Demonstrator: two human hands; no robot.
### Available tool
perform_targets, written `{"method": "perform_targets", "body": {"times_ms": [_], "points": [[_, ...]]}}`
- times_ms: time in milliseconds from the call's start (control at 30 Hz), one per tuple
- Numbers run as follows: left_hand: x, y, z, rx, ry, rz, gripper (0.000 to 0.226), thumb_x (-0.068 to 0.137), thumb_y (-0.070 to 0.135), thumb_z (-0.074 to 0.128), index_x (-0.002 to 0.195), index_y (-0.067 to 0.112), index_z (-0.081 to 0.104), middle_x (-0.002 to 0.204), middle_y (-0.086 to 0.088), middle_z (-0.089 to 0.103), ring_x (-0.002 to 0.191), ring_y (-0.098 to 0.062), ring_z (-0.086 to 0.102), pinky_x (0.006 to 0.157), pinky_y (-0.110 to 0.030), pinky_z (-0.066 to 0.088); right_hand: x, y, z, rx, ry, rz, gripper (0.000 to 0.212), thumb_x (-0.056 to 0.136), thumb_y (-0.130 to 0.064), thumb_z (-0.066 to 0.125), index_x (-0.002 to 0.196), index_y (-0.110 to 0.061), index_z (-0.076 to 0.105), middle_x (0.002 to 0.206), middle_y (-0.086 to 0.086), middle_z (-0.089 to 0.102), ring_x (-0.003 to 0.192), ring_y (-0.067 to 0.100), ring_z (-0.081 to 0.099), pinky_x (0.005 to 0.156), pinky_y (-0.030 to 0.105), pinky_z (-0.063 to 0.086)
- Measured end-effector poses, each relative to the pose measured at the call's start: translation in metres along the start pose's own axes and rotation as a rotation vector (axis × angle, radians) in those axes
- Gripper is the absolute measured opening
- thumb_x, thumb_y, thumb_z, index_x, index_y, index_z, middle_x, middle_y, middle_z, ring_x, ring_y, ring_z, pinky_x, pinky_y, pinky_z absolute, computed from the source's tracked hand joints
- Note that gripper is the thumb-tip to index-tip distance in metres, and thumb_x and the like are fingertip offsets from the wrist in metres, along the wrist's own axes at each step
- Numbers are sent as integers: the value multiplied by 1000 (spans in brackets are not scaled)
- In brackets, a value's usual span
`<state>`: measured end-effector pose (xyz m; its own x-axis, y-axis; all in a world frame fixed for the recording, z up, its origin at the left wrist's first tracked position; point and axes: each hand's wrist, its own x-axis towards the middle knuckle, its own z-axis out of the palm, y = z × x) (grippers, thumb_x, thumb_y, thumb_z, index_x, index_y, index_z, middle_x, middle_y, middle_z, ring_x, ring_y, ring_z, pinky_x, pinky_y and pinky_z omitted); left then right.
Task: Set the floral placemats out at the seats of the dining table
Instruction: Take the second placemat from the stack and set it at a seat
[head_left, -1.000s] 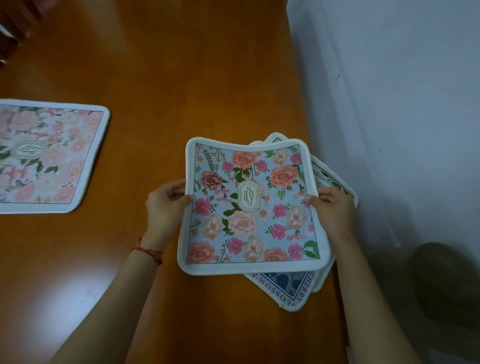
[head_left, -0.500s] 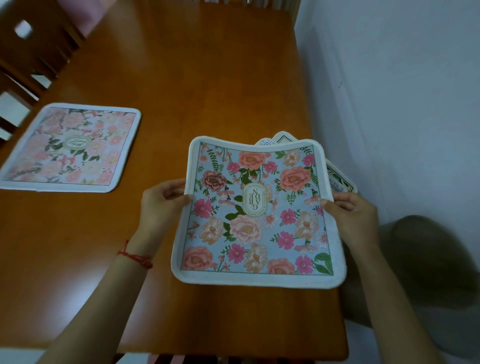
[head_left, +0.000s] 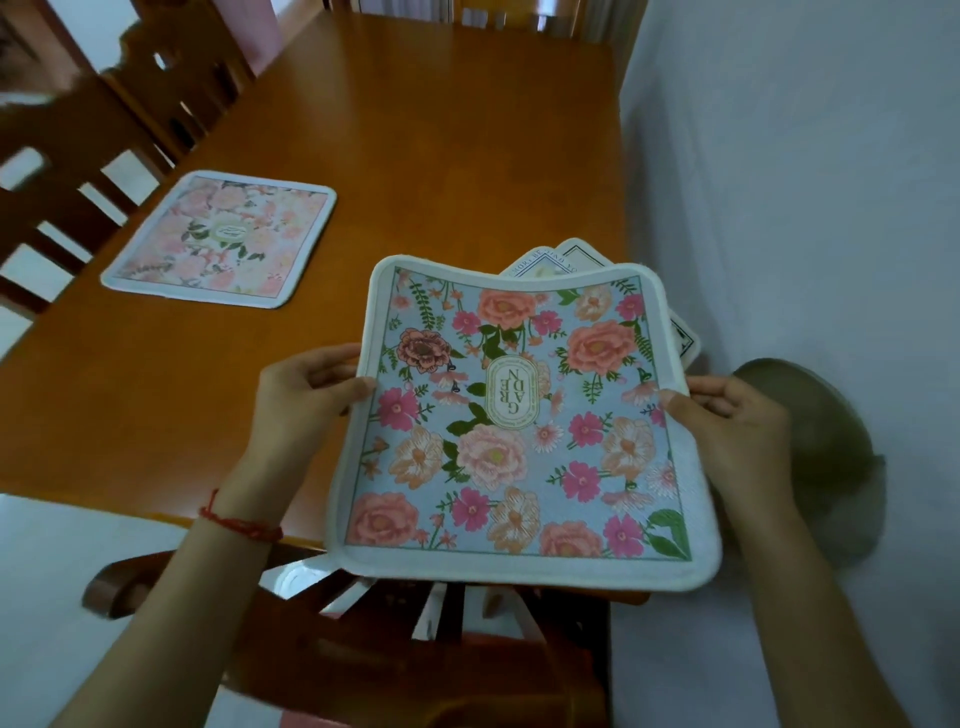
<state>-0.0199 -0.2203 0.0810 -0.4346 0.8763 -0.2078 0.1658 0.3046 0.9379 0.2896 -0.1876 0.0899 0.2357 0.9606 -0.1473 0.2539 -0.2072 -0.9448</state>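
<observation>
Over the near right corner of the counter (head_left: 441, 156), both hands hold one blue floral placemat (head_left: 519, 415): left hand (head_left: 306, 400) pinches its left edge, right hand (head_left: 727, 431) its right edge. One pink placemat (head_left: 223, 239) lies flat at the left seat. Two more mats (head_left: 571, 257) peek out behind, touching the wall-side edge.

Wall (head_left: 789, 182): pale, plain, running along the right side of the counter.
Counter (head_left: 441, 156): glossy orange-brown wood with a soft sheen.
Chairs: dark carved wooden chair backs (head_left: 67, 171) along the left side; another chair (head_left: 389, 649) at the near edge.
Floor (head_left: 62, 545): light, seen at lower left.
</observation>
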Motion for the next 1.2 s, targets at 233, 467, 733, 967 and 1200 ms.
{"method": "perform_targets", "body": {"times_ms": [233,467,733,967,1200], "points": [[-50,-5,-26,-23,33,-21,35,82,4,64,116,8,62,94,-10,69,85,-23,68,76,-39,56,-47,4,-9,20,-15,-4,13,78,-11,71,82,-18,62,83,4,70,66,14,70,55,26,58],[-87,-13,-58,-39,50,9,32,83,5,63,115,9,62,94,-8,69,87,-22,68,78,-39,56,-94,1,-7,45,-8,-36,10,78,-10,71,84,-15,64,80,3,69,61,12,69,54,24,57],[-128,-33,-99,-49,40,-5,32,85,13,63,116,15,62,92,0,69,79,-13,68,52,-20,57,-165,5,1,76,47,-45,14,78,-8,71,78,-19,63,74,0,69,57,7,66,54,23,57],[-164,-51,-132,-51,61,-5,32,84,11,63,117,14,62,94,-1,69,79,-15,68,47,-20,55,-217,5,8,88,32,-50,9,80,-9,69,84,-15,63,75,1,68,55,4,66,49,17,52],[-194,-68,-160,-108,161,-35,26,86,14,63,112,15,64,89,7,69,74,-3,69,57,-18,57,-233,3,26,47,-39,-79,13,78,-11,71,78,-21,64,63,-11,70,58,6,67,51,20,54]]}}
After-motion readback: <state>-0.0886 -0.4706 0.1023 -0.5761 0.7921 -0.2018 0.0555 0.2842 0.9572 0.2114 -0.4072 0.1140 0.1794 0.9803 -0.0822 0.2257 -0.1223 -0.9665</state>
